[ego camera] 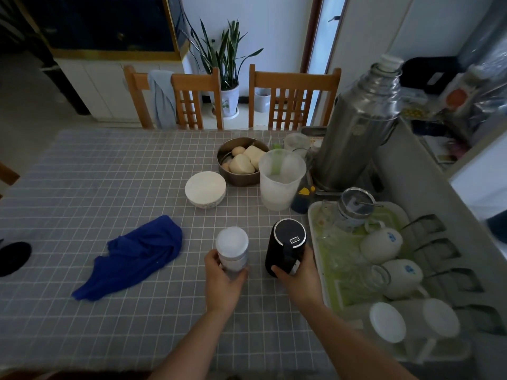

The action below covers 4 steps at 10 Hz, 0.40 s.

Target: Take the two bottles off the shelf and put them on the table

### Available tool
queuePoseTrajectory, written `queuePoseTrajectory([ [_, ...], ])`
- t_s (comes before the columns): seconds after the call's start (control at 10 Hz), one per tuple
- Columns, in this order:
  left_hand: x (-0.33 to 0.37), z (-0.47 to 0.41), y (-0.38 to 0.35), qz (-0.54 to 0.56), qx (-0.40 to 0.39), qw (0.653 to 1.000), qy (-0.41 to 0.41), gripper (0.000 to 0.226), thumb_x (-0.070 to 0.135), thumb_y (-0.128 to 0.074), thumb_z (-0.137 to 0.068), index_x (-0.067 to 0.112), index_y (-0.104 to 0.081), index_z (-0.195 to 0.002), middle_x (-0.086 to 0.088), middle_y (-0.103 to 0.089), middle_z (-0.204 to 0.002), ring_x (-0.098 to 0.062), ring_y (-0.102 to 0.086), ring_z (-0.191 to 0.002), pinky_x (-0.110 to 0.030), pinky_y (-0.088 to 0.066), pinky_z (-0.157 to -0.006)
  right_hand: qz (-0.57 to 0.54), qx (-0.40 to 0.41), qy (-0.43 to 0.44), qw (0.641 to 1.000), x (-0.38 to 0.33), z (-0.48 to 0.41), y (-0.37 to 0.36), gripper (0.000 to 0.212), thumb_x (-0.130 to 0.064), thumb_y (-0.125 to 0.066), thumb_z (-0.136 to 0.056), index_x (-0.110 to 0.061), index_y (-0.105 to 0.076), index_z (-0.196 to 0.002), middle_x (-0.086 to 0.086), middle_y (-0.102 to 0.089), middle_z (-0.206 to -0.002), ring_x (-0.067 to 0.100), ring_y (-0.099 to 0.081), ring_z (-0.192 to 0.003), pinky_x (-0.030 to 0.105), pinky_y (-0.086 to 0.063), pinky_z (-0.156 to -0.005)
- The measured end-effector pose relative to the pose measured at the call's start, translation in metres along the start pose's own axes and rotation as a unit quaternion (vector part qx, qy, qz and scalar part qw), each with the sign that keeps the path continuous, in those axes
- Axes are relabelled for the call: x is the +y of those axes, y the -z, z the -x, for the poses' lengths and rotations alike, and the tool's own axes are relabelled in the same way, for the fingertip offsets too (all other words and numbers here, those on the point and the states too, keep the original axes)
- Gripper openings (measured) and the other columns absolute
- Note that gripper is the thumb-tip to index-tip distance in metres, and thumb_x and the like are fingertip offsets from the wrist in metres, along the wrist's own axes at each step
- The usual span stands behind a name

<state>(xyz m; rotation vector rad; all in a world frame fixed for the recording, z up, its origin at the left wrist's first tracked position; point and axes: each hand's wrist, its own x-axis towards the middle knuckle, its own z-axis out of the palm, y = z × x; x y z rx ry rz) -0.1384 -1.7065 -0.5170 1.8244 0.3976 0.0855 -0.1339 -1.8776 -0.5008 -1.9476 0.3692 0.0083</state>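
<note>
A clear bottle with a white lid (232,246) stands upright on the grey checked table (109,171), and my left hand (223,281) is wrapped around its lower body. Just to its right a black bottle with a small display on its lid (286,242) stands upright too, with my right hand (297,272) gripping its lower side. Both bottles sit near the table's right middle, a short gap between them. The shelf (428,149) runs along the table's right side.
A blue cloth (137,256) lies left of the bottles. Behind them are a white bowl (205,189), a metal bowl of buns (241,161), a translucent jug (279,179) and a steel thermos (359,127). A green tray (345,292) of cups lies at the right.
</note>
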Motion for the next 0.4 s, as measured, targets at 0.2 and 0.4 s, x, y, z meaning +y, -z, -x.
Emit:
queuePoseTrajectory([
  [0.2,0.007,-0.003,0.007,-0.056,-0.016,0.998,0.034,0.086,0.019,-0.083,-0.063,0.025,-0.029,-0.130,-0.003,-0.048,-0.131,-0.024,-0.050,-0.117,-0.037,-0.045,-0.090,0.056,-0.037,0.029,0.997,-0.002,0.005,0.017,0.077,-0.006,-0.068,-0.070,-0.030,-0.034,-0.135,-0.003,-0.050,-0.132,0.015,-0.046,-0.121,0.034,-0.040,-0.097],
  [0.4,0.019,-0.009,0.048,-0.202,-0.038,0.977,0.052,0.103,0.008,-0.080,-0.065,0.020,-0.016,-0.144,-0.010,-0.024,-0.151,-0.031,-0.037,-0.131,-0.047,-0.042,-0.101,0.214,0.001,0.092,0.972,-0.029,-0.005,0.041,0.078,0.010,-0.053,-0.075,-0.020,-0.026,-0.143,0.005,-0.031,-0.149,0.021,-0.031,-0.133,0.033,-0.031,-0.106],
])
